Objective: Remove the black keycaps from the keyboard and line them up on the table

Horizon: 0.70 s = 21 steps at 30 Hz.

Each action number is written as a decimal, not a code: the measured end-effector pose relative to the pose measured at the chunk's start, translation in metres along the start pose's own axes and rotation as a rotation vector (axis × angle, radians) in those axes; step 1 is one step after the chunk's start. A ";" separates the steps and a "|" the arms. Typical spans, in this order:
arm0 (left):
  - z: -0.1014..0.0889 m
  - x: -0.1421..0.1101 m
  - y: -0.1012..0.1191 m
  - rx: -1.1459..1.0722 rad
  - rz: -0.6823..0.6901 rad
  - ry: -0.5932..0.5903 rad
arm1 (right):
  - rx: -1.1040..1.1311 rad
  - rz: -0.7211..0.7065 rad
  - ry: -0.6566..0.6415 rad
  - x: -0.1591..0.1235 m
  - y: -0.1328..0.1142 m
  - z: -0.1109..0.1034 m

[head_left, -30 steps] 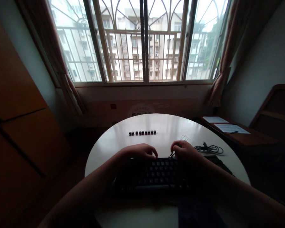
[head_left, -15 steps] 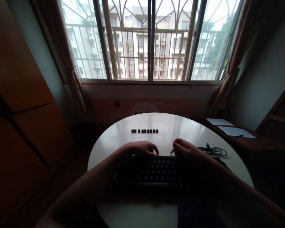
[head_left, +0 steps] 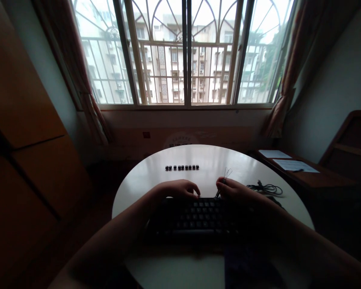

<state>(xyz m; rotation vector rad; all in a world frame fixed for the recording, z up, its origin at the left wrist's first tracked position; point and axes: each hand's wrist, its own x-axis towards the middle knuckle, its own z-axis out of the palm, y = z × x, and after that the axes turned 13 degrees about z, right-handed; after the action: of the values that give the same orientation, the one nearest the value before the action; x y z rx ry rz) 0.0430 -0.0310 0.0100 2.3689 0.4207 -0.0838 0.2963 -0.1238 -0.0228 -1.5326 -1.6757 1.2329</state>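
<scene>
Currently, left hand (head_left: pixel 180 188): half open, loosely bent, resting at the far edge of the keyboard (head_left: pixel 198 216); with nothing visibly held.
Right hand (head_left: pixel 230 188): closed in a pinch around a slim tool (head_left: pixel 218 194), held with dark prongs down at the keyboard's far edge and fine wire loops sticking up above the knuckles.
Keyboard: black, lying flat on the round white table (head_left: pixel 144 176), between both forearms; lined with rows of faintly marked keys, and lit dully along the long bar at the near side.
Keycaps (head_left: pixel 182 167): small, dark, nine in number, lined up beyond the left hand; spaced as a pair, then a single one, then a closer run of six.
Cable (head_left: pixel 267 188): black, coiled, lying on the table beyond the right forearm.
Hard to make out: both ends of the keyboard, sunk in shadow; undersides of both hands, hidden; exact contact at the prongs, too small to tell.
Cut off: dark purplish item (head_left: pixel 243 269), at the bottom border, impossible to identify.
</scene>
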 end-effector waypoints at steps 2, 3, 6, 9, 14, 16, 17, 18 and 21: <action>0.000 0.000 0.000 0.003 0.005 0.002 | -0.049 -0.025 -0.022 -0.001 -0.002 -0.001; 0.000 0.000 0.000 0.004 0.006 0.004 | -0.086 -0.042 -0.024 -0.002 -0.002 -0.001; 0.000 0.000 0.001 -0.002 0.004 0.008 | -0.211 -0.104 0.001 -0.003 -0.005 -0.002; 0.001 0.000 0.002 -0.012 -0.006 0.011 | -0.324 -0.154 0.008 -0.006 -0.007 -0.001; 0.002 0.000 0.003 -0.030 -0.020 0.010 | -0.425 -0.186 0.048 -0.008 -0.007 0.004; 0.002 0.000 0.004 -0.032 -0.020 0.012 | -0.401 -0.210 0.082 -0.007 -0.007 0.007; 0.002 0.000 0.004 -0.035 -0.021 0.013 | -0.379 -0.220 0.108 -0.006 -0.006 0.008; 0.002 0.000 0.004 -0.037 -0.023 0.013 | -0.355 -0.224 0.137 -0.006 -0.006 0.010; 0.002 0.001 0.003 -0.021 -0.017 0.012 | -0.295 -0.222 0.210 -0.005 -0.005 0.014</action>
<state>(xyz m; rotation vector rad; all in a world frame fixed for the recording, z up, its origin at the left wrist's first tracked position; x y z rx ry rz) 0.0447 -0.0340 0.0101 2.3470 0.4451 -0.0727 0.2827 -0.1317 -0.0232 -1.5302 -1.8857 0.7101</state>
